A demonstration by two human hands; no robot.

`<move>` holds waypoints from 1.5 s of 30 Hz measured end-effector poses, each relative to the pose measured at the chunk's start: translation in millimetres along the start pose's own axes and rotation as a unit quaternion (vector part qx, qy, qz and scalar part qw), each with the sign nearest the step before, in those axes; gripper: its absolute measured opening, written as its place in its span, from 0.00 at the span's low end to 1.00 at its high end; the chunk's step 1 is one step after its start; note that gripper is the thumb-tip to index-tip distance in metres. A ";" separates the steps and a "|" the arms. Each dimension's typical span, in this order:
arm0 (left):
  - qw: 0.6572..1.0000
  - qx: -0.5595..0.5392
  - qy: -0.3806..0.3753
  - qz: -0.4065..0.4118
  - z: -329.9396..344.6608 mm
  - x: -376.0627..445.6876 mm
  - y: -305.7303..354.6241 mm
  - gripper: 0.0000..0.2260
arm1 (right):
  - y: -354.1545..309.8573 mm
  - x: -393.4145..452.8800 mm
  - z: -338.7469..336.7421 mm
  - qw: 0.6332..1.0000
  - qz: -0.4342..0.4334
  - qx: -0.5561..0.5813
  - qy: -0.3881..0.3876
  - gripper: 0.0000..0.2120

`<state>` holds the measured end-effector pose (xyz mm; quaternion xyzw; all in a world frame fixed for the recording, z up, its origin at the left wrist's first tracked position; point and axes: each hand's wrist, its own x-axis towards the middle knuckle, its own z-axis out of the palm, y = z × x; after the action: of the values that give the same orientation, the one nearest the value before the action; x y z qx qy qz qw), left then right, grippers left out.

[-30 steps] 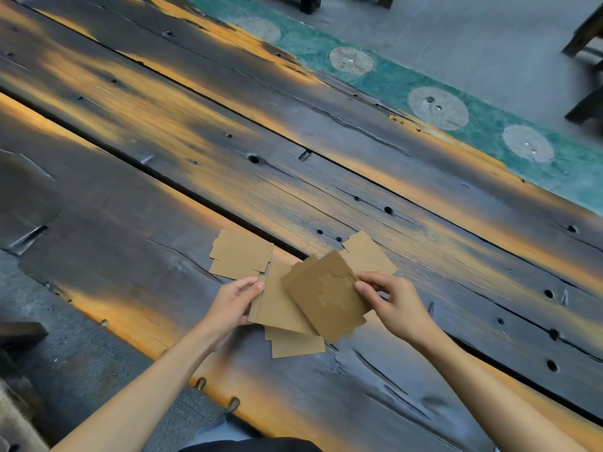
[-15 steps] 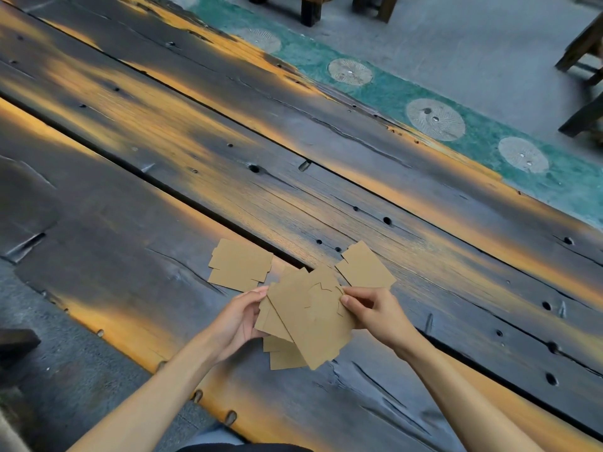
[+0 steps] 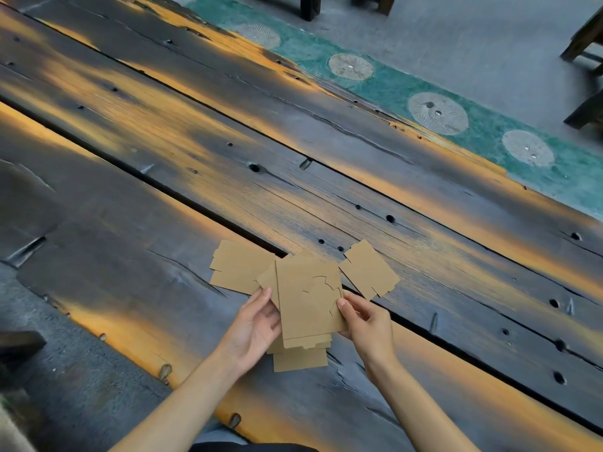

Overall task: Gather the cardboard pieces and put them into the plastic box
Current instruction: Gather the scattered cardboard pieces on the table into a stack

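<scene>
Both hands hold a stack of flat brown cardboard pieces [image 3: 305, 298] just above the dark wooden table [image 3: 163, 158]. My left hand [image 3: 254, 327] grips the stack's left edge from below. My right hand [image 3: 365, 321] pinches its right edge with thumb on top. One loose cardboard piece [image 3: 236, 270] lies flat on the table to the left of the stack. Another loose cardboard piece [image 3: 368, 269] lies to the right. A further piece [image 3: 300, 360] pokes out under the stack's near edge. No plastic box is in view.
The table is made of long dark planks with orange streaks, holes and a deep gap [image 3: 163, 187] running diagonally. Beyond the far edge is a green strip with round pale inlays [image 3: 437, 114], then grey floor and wooden furniture legs [image 3: 584, 37].
The stack has turned from a diagonal tilt to nearly upright and squared between both hands. My left hand slid under its left edge. The loose pieces stayed put.
</scene>
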<state>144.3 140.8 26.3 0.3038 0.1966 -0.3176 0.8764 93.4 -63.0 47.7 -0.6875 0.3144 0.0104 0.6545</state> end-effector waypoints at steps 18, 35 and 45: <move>0.993 0.120 -0.001 -0.010 -19.0 0.3 -0.6 0.20 | 16.7 3.0 5.2 0.990 -0.007 -0.139 0.019 0.10; 0.986 0.125 0.110 0.027 -51.0 31.1 25.6 0.13 | 51.6 161.8 -51.6 0.816 0.028 -0.575 -0.057 0.33; 0.982 0.132 0.130 0.015 -51.1 38.2 23.6 0.12 | 49.6 154.8 -42.3 0.740 0.009 -0.665 -0.099 0.22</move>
<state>180.1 172.2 -22.3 0.4588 0.2608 -0.2856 0.7999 178.6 -163.5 -56.5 -0.9403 0.1670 0.2909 0.0578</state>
